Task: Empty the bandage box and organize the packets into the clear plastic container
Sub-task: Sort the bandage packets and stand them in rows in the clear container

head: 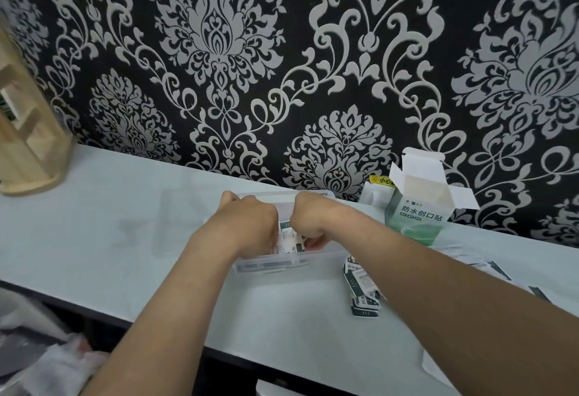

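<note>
A clear plastic container (275, 262) sits on the pale counter (125, 223), about in the middle and closer to the back edge than to the front edge. Both hands are down inside it. The left hand (247, 226) is bent over with its back up. Its fingers are hidden, so I cannot tell if it holds anything. The right hand (308, 223) has its fingers curled under. It is right beside some small green and white bandage packets (289, 237) that lie in the container between the two hands (I cannot tell if it grips them or only touches them). To the right of the container, near the back edge, stands a green and white cardboard bandage box (416, 214) with its white top flaps open. A messy pile of loose packets (363, 289) lies on the counter just beside the container's right front corner. Some more packets (463, 254) peek out behind the right arm. A light wooden rack (28, 145) stands at the left back corner of the counter. Behind it all is a black wall with silver swirls (219, 51).
</note>
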A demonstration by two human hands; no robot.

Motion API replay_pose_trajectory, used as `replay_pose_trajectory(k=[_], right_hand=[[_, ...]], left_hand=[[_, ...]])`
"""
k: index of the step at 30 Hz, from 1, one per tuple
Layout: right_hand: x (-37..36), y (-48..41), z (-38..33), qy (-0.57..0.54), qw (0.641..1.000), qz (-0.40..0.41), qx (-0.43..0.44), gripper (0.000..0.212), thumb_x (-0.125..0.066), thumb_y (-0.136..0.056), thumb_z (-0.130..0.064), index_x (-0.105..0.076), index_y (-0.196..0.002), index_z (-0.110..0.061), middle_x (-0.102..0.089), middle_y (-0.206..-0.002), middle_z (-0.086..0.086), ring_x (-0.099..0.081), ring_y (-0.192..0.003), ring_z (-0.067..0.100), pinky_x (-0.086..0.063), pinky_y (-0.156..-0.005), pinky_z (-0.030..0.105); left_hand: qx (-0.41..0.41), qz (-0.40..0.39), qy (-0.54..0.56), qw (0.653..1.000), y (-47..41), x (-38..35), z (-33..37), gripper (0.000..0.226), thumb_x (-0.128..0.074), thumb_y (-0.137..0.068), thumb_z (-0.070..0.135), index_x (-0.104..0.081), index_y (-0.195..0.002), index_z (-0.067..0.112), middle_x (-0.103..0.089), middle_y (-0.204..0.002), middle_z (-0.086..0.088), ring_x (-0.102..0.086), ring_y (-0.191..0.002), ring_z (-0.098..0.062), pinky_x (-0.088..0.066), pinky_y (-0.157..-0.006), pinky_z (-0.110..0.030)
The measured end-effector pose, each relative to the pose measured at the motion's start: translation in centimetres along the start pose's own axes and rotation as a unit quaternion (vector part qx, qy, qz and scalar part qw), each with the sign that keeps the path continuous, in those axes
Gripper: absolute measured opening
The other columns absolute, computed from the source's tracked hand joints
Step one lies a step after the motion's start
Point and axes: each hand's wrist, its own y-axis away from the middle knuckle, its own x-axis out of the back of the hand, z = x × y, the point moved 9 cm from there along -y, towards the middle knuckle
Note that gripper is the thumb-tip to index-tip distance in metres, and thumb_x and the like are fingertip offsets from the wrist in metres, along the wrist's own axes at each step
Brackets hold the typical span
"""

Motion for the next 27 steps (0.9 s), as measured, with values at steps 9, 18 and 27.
replay_pose_trajectory(k=[9,18,27], right_hand=[[6.4,4.7,1.1,-0.194,0.974,0.067,0.098,0.028,-0.041,-0.098,-0.001,-0.061,-0.118,-0.006,-0.068,-0.104,0.011,-0.07,-0.089,0.022,-0.06,-0.068,0.028],[8.0,8.5,12.4,-0.083,0.987,0.086,0.109,0.022,-0.066,-0.087,-0.015,-0.066,-0.107,-0.025,-0.07,-0.098,-0.006,-0.067,-0.091,0.013,-0.057,-0.085,0.036],[1.8,6.9,17.3,0.143,0.978,0.058,0.138,0.075,-0.081,-0.071,-0.04,-0.042,-0.135,-0.033,-0.041,-0.135,0.0,-0.029,-0.125,0.021,-0.035,-0.106,0.037]], left_hand=[[-0.015,0.213,0.102,0.972,2.3,6.4,1.9,0.033,-0.047,-0.087,0.012,-0.073,-0.102,0.026,-0.067,-0.101,0.001,-0.057,-0.101,-0.019,-0.047,-0.088,-0.034],[-0.117,0.165,0.14,0.969,4.0,5.1,13.8,0.034,-0.046,-0.088,0.017,-0.07,-0.108,0.029,-0.068,-0.109,0.005,-0.059,-0.103,-0.021,-0.048,-0.09,-0.034],[-0.054,0.091,0.024,0.994,1.5,-1.9,17.6,0.032,-0.046,-0.095,0.022,-0.043,-0.127,0.019,-0.055,-0.117,-0.009,-0.059,-0.098,-0.034,-0.04,-0.072,-0.037]])
